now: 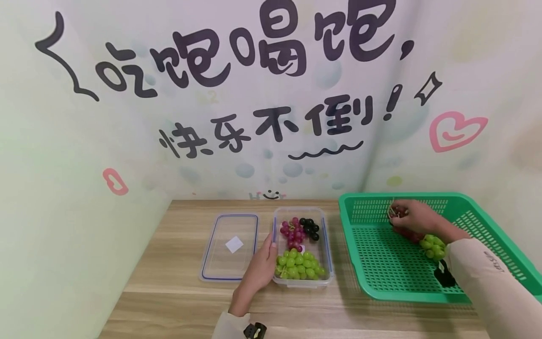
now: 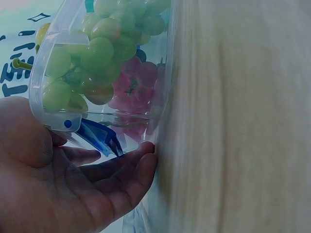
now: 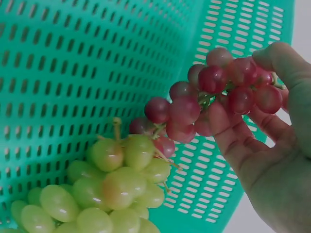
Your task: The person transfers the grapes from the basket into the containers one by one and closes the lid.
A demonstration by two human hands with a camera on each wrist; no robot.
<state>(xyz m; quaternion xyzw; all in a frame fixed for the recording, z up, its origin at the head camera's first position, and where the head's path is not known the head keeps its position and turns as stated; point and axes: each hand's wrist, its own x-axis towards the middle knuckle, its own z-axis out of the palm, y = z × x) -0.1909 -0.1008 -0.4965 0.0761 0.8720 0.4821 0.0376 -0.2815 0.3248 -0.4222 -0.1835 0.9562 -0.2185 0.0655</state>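
Observation:
My right hand (image 1: 417, 219) is inside the green plastic basket and pinches a bunch of red grapes (image 3: 214, 92) between thumb and fingers at its stem end. A bunch of green grapes (image 3: 112, 189) lies just below that bunch in the right wrist view. On the table, my left hand (image 1: 263, 263) rests against the left side of a clear plastic container (image 1: 328, 254), its fingers (image 2: 116, 182) loosely bent along the outer wall beside a blue-edged latch flap (image 2: 101, 137). Inside the container are red grapes (image 1: 292, 233), black grapes (image 1: 310, 228) and green grapes (image 1: 298, 264).
A clear lid (image 1: 220, 240) with a blue seal and a white square label lies left of the container. The basket (image 1: 353, 263) stands at the right on the wooden table (image 1: 169, 268). Behind the table rises a printed wall sheet (image 1: 237, 179).

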